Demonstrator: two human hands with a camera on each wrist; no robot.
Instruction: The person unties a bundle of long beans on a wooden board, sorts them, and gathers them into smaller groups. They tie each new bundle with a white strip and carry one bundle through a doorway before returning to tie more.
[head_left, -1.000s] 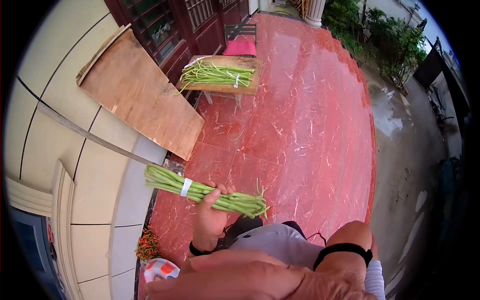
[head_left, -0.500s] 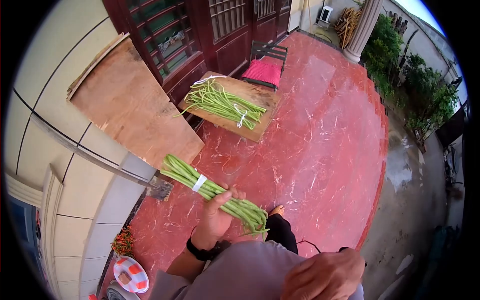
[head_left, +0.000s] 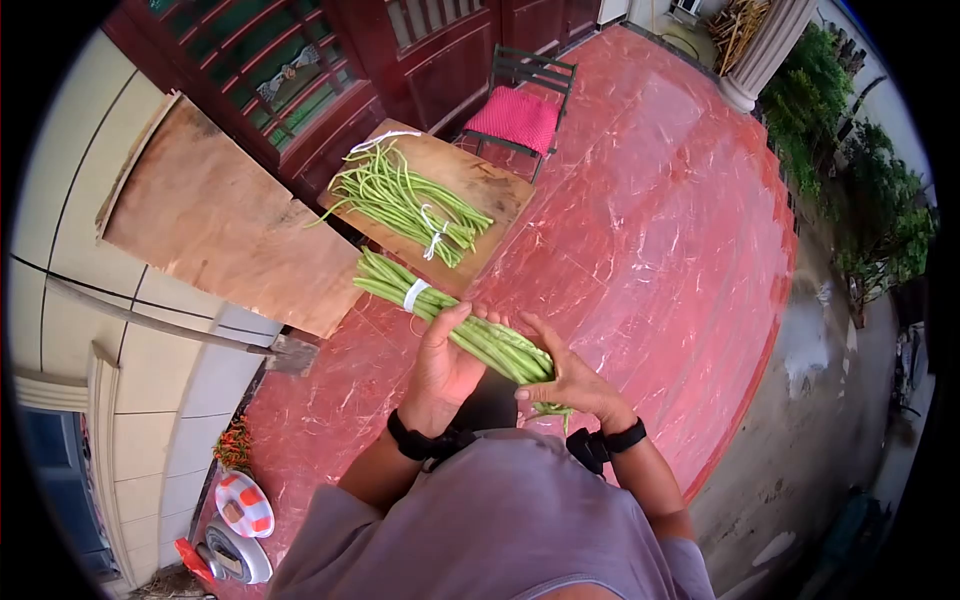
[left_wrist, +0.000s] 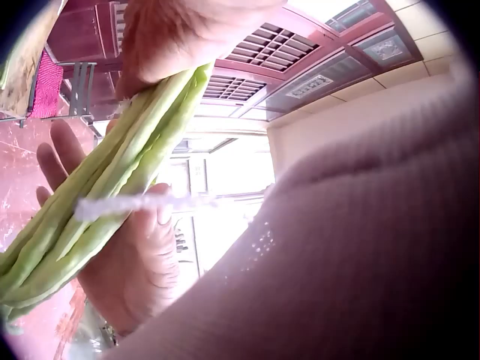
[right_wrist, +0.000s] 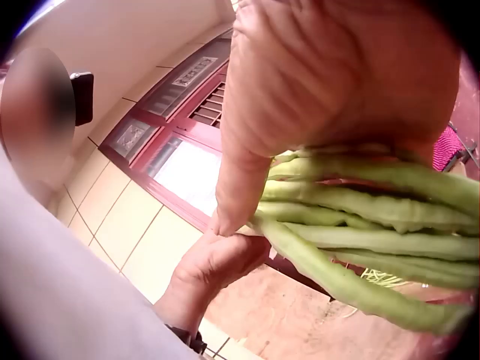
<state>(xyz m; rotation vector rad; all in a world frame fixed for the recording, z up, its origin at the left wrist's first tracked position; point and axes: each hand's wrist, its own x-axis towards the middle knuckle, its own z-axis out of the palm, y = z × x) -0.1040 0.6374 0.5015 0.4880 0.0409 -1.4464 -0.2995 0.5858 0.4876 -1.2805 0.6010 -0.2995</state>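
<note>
A bundle of long green beans [head_left: 490,335], bound by a white band [head_left: 416,294] near its far end, slants across the front of the body. My left hand [head_left: 440,370] holds it from beneath, palm up, with the thumb along its side. Around the near end of the bundle, my right hand [head_left: 585,385] has its thumb on one side and fingers on the other. In the left wrist view a blurred white strand [left_wrist: 142,204] crosses the beans [left_wrist: 112,176]. The right wrist view shows bean ends [right_wrist: 375,225] sticking out past my right hand [right_wrist: 337,82].
Ahead, a low wooden table [head_left: 512,190] bears more long beans [head_left: 400,200] with white ties. Behind it stands a chair with a pink seat [head_left: 515,118]. A wooden board [head_left: 220,220] leans at the left wall. Red chillies [head_left: 233,444] and a red-and-white basin [head_left: 244,503] lie lower left.
My right hand has come up from the lower right and taken hold of the near end of the bundle. My left hand has kept its grip, and the bundle has moved up and right.
</note>
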